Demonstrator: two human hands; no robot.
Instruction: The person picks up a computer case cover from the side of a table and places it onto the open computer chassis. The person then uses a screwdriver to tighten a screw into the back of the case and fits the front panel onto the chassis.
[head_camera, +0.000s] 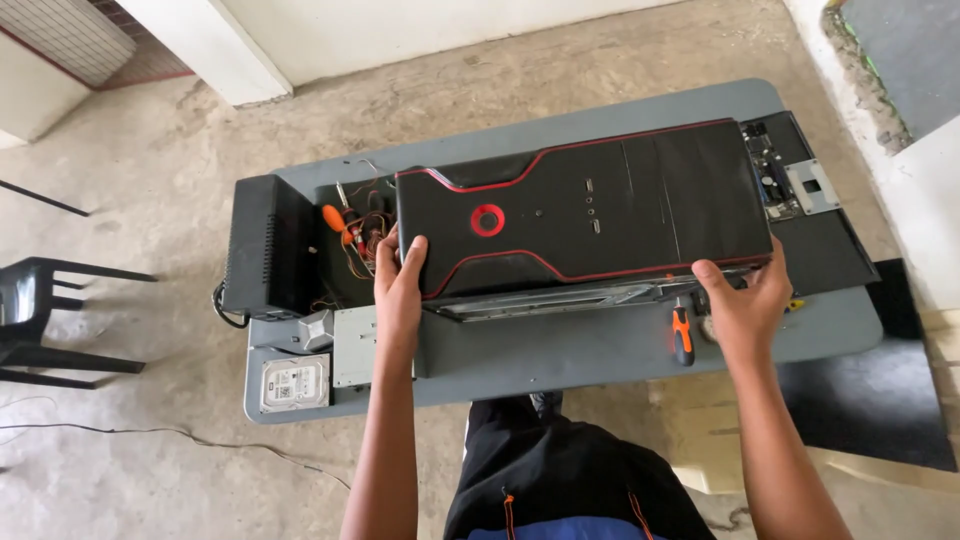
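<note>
Closest in, a bare hard drive (294, 383) and an orange-handled screwdriver (682, 336) sit right at the near edge of the grey plastic table (560, 350), so one bump could knock them off. Just past them, the left hand (399, 282) and right hand (744, 303) each clamp an end of the long black computer front panel with red trim (585, 212), held over the table's middle. If it snags the loose wires (360, 235) behind its left end, I reckon it could rip them.

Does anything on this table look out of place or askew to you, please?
Yes: the black front panel held by the left hand and right hand sits tilted, and loose wires spill out beside it.
</note>
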